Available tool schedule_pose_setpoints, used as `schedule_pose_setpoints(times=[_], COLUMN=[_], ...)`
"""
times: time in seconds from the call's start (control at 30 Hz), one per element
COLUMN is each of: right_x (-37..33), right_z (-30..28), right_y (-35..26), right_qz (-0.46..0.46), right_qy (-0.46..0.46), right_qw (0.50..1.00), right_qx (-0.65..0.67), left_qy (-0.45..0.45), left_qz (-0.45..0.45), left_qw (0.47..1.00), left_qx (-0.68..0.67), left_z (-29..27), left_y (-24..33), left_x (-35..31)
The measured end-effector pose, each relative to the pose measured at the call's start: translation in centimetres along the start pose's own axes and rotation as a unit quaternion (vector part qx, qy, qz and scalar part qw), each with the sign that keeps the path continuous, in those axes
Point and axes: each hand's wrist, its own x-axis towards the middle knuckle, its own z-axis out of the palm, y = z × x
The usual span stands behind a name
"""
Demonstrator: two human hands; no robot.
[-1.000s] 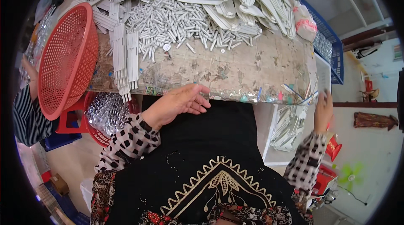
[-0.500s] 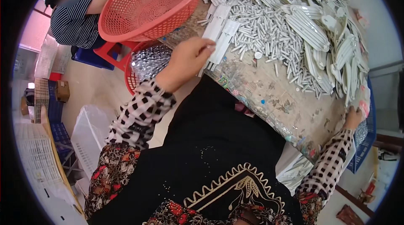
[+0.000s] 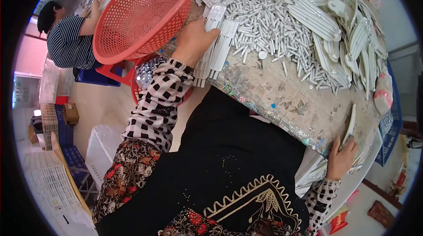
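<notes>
My left hand (image 3: 194,41) is at a stack of flat white plastic strips (image 3: 224,46) on the table's left edge. Its thumb stretches over the strips, apart from the index finger; the other fingers are partly hidden. Low at the table's right front corner, my right hand (image 3: 342,159) pinches a slim, slightly curved white plastic piece (image 3: 350,123), which points up and away from me. Between the hands, farther back, lies a heap of short white and silver tubes (image 3: 277,26). Long white ribbed plastic pieces (image 3: 313,15) are piled behind and right of it.
A red perforated basket (image 3: 143,20) leans at the table's left on a red stool (image 3: 112,72). Shiny silver pieces sit in another red basket (image 3: 135,88) below. A co-worker in a striped top (image 3: 66,39) works at far left. A blue crate (image 3: 390,134) stands right.
My right hand has come from the right-hand pile toward the near corner, bringing a white piece. My left hand has moved slightly left and up along the strips, its thumb now spread.
</notes>
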Motion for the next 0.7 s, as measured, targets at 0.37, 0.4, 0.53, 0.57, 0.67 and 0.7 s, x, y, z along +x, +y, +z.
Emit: schedule_pose_setpoints(times=[0.37, 0.4, 0.53, 0.57, 0.67, 0.7], right_x=[5.6, 5.3, 4.4, 4.4, 4.1, 3.9], right_z=[3.4, 3.6, 2.3, 1.6, 2.5, 2.7], right_y=[2.4, 2.0, -1.2, -2.0, 0.0, 0.7], right_qz=[-0.081, -0.082, 0.022, 0.048, 0.045, 0.025], right_qy=[0.102, 0.100, 0.025, 0.008, 0.011, 0.025], right_qw=[0.986, 0.986, 0.999, 0.997, 0.999, 0.999], right_qx=[0.103, 0.104, -0.031, -0.052, -0.027, -0.010], left_qy=[0.038, -0.035, -0.215, -0.217, -0.284, -0.341], left_qz=[0.111, 0.113, -0.006, -0.004, 0.012, 0.007], left_qw=[0.963, 0.934, 0.734, 0.734, 0.693, 0.651], left_qx=[-0.243, -0.338, -0.644, -0.644, -0.663, -0.678], left_z=[-1.7, -1.7, -2.1, -1.9, 0.0, 0.8], left_y=[1.7, 1.5, 6.3, 6.5, 6.5, 6.3], left_x=[-4.8, -5.2, -8.4, -8.5, -8.3, -8.1])
